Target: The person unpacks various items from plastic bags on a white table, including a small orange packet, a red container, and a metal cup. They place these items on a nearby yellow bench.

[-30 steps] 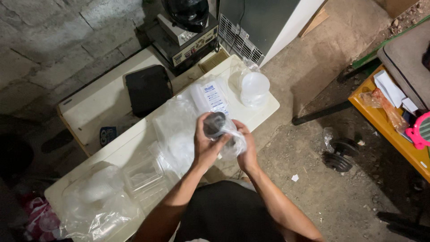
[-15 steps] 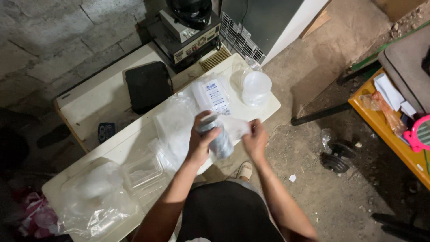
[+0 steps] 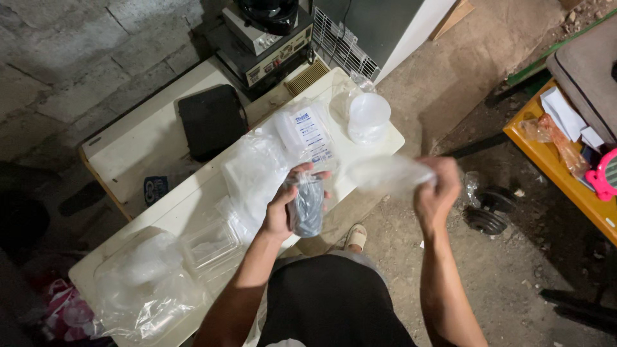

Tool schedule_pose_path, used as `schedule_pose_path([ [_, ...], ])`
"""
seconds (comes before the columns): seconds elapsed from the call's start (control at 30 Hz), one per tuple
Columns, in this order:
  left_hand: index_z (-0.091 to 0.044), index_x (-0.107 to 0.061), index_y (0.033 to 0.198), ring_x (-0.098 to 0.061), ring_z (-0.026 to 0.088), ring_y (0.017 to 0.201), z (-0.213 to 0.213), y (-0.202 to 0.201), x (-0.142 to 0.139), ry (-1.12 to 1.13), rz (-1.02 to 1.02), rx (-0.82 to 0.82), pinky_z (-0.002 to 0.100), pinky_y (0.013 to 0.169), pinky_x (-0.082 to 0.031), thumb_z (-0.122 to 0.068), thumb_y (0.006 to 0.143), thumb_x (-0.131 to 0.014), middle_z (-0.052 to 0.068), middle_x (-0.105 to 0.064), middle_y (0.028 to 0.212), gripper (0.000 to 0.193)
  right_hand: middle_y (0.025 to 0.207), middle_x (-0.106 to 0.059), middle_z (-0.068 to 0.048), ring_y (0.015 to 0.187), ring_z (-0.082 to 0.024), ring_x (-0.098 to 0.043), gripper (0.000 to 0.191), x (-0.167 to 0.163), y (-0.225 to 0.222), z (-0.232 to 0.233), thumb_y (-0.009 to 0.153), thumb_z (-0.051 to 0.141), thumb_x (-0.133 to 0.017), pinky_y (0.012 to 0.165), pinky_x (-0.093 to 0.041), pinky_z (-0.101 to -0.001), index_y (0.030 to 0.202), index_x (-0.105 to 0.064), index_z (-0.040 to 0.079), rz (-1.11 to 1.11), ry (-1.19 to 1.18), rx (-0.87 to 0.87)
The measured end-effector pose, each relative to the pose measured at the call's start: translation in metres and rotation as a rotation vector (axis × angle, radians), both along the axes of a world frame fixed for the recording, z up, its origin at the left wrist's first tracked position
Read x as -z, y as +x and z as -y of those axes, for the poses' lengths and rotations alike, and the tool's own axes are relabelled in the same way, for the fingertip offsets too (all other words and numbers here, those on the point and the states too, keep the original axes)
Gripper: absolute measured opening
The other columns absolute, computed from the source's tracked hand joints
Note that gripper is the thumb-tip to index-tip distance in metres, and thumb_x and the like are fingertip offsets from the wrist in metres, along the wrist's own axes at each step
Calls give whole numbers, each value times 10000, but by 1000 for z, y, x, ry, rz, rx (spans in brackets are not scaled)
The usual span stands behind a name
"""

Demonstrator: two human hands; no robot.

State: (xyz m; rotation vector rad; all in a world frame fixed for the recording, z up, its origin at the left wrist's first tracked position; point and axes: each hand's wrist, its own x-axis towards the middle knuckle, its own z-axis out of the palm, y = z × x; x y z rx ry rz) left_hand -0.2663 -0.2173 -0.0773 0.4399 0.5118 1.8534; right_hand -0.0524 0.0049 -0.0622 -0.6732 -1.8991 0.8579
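Dark cylindrical container, shown at the centre of the frame, is held upright in the left hand, just in front of the near edge of the white table. The fingers are wrapped around its side wall, the thumb on the near side and the fingertips showing past its upper rim. A glossy, transparent film appears to cover the container; whether this is a wrapper or a clear outer shell cannot be told. The container is judged light and fairly stiff, since it is carried by one hand with no sign of strain, and its shiny surface is judged slippery. Hold is best taken around the mid-wall, as shown, rather than at the rim.

Right of centre, the right hand is closed on a thin clear plastic bag, pinched at one end and blurred in the picture. The bag is judged limp and very light, easily crumpled or torn, and can be held anywhere along its edge.

On the table, left of and above centre, are seen further clear plastic bags, a printed packet, a stack of clear cups and a black pouch. A dumbbell lies on the floor at the right.
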Motion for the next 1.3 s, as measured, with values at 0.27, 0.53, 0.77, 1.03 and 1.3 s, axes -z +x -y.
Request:
schedule_pose_path([
  [0.27,-239,-345,1500,-664,326,1010,-53,27,12,-300,79,-287,481,816,-578,-534,1020,-464,167,-553,1354,576,1188,-610,-126,1057,-246,-636,690,10,-13,104,580,-72,-615,879,-581,-373,1262,-553,16,220,-446,-423],
  [0.53,-258,-293,1544,-677,343,1065,-92,42,5,-263,171,-298,505,958,-569,-591,1022,-427,173,-542,1350,634,1039,-662,-92,917,-145,-639,425,31,-10,107,840,-113,-490,796,-530,-268,1231,-620,-12,-214,-821,-163],
  [0.77,-99,-422,1436,-646,314,1051,-122,78,9,-240,-101,-214,483,925,-548,-500,995,-596,145,-589,1263,621,794,-682,-10,686,-110,-611,159,50,11,65,836,14,-703,602,-506,-276,989,-663,20,152,-529,-188],
  [1.03,-23,-541,1343,-614,266,1024,-189,90,17,-84,320,-264,413,902,-519,-542,1009,-589,114,-643,1186,620,779,-673,6,696,-99,-612,137,82,52,33,970,84,-570,623,-504,-263,928,-691,36,-181,-1046,-395],
  [1.3,-163,-209,1557,-615,231,1211,-247,107,-28,-38,-298,-389,431,1080,-501,-292,863,-792,74,-552,1380,915,734,-529,2,642,-102,-488,319,62,95,-57,812,-1,-695,553,-385,-284,1123,-641,47,96,-550,-242],
])
